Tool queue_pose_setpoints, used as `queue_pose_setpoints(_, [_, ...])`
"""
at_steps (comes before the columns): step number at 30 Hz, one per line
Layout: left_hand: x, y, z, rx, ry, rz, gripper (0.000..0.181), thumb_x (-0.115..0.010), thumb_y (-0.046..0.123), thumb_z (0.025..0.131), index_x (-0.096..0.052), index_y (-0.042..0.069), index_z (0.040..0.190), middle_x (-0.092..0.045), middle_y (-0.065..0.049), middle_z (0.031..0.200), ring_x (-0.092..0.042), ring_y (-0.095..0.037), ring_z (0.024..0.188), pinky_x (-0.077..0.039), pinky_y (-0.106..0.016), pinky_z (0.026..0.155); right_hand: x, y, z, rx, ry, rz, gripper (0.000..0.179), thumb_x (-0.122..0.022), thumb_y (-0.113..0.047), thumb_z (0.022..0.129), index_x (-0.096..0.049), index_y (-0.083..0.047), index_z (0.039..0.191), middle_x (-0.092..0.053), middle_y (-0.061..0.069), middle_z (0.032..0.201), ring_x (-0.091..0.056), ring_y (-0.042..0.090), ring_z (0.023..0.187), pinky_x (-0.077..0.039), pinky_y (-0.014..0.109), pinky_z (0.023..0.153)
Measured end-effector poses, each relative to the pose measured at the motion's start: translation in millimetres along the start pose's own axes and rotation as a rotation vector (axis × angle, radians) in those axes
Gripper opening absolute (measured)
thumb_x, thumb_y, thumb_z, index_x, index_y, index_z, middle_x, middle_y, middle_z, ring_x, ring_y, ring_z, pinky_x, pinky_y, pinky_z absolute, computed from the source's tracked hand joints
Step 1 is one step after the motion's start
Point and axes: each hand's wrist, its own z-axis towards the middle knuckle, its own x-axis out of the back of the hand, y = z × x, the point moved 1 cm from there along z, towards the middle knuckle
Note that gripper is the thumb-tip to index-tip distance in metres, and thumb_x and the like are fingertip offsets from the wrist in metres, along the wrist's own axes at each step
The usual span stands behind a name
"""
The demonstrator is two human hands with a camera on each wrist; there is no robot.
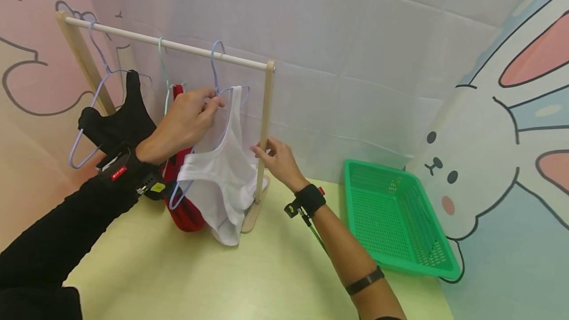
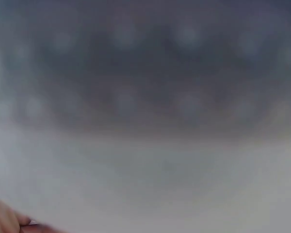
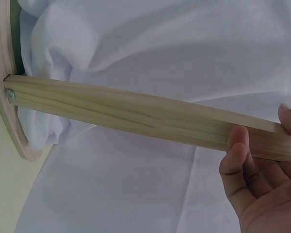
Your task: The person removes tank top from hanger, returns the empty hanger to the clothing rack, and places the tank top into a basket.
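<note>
Head view: a white sleeveless cloth top [image 1: 240,167] hangs just left of the rack's right-hand upright, a flat pale-wood post [image 1: 266,107], which serves as landmark here. The top's straps sit on the arms of a lavender-blue thin hanger [image 1: 214,70], whose hook goes over the rack's round white rail [image 1: 178,47], near the post. The left hand [image 1: 184,117] pinches the hanger at the neck, thumb and fingertips nearly closed; judgement: this spot controls the hook without disturbing the straps. The right hand [image 1: 281,162] takes the post itself between thumb and fingers, apart only by the wood; probably a brace against the rack tipping or sliding.

Further left of the post: a red garment [image 1: 184,216] on a mint-green hanger [image 1: 162,58], then a black garment [image 1: 124,125] on a second lavender-blue hanger [image 1: 91,46]. The spread along the rail presumably stops the pieces bunching. Well right of the post, a green perforated plastic basket [image 1: 378,216] rests on the pale yellow table [image 1: 155,275].

Between views: the right wrist view alone resolves the post's grain, a metal screw [image 3: 10,95] at its lower end and the fingers' contact. The left wrist view is grey blur with a sliver of skin in a corner; cannot tell the left grip from it. Only the head view shows hook, rail and basket.
</note>
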Motion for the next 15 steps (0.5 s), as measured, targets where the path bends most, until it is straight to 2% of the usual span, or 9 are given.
queue_pose_setpoints(7, [4.4, 4.2, -0.3, 0.000, 0.007, 0.006, 0.037, -0.043, 0.019, 0.113, -0.073, -0.002, 0.117, -0.053, -0.010, 0.072, -0.046, -0.024, 0.060, -0.037, -0.034, 0.054, -1.1, -1.5, 0.5, -0.003, -0.005, 0.000, 0.018, -0.070, -0.019, 0.106, -0.072, -0.002, 0.108, -0.076, 0.016, 0.099, -0.067, 0.031, 0.074, -0.052, 0.024, 0.068])
queue_pose_setpoints(15, [10.0, 10.0, -3.3, -0.002, 0.006, -0.009, 0.037, -0.043, 0.020, 0.113, -0.074, 0.000, 0.120, -0.056, -0.008, 0.072, -0.047, -0.021, 0.059, -0.036, -0.032, 0.054, -2.2, -2.3, -0.6, -0.011, -0.010, 0.012, 0.018, -0.070, -0.020, 0.107, -0.072, -0.002, 0.108, -0.076, 0.016, 0.099, -0.068, 0.036, 0.076, -0.053, 0.024, 0.068])
